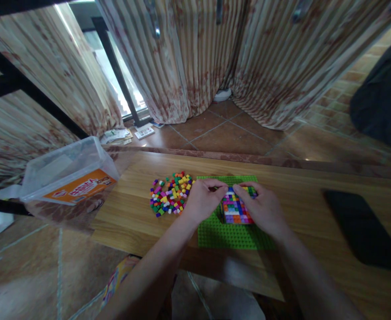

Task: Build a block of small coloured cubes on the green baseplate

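Observation:
A green studded baseplate lies on the wooden table, bearing a low block of multicoloured toy bricks. My left hand is at the block's far left corner, thumb and index finger pinched together. Whatever is between those fingertips is too small to make out. My right hand wraps the block's right side, its thumb on the top rows and its fingers curled over the far edge. Part of the block is hidden beneath both hands. Left of the baseplate lies a loose pile of small coloured bricks, close to my left hand.
A clear plastic tub with an orange label stands at the table's left end. On the right of the wooden table lies a dark flat object. Striped curtains hang beyond the tiled floor.

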`<state>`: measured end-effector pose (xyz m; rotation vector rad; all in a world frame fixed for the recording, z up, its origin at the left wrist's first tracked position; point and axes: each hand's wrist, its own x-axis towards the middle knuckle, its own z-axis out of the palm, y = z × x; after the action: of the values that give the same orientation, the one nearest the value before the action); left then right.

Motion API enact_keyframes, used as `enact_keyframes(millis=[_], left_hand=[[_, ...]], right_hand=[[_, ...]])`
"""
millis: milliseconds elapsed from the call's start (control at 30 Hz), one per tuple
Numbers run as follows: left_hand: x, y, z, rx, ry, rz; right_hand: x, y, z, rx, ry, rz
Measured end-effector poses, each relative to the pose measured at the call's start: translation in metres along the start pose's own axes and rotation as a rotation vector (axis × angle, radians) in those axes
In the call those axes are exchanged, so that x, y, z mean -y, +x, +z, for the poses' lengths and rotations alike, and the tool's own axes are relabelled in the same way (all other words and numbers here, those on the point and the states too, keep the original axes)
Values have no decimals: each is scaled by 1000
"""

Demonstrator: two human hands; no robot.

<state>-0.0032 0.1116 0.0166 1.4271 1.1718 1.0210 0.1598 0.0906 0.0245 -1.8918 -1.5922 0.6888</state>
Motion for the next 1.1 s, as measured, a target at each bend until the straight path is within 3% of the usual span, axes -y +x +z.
enact_keyframes(millis=[700, 900, 1100], left_hand=[[3, -4, 2, 7, 54, 58], [8, -5, 1, 46, 123, 76], [16, -5, 2, 64, 75, 20]], right_hand=[[-2, 1, -1, -4, 16, 6], [-3, 0, -4, 36, 120, 22], [-6, 2, -9, -45, 162, 83]])
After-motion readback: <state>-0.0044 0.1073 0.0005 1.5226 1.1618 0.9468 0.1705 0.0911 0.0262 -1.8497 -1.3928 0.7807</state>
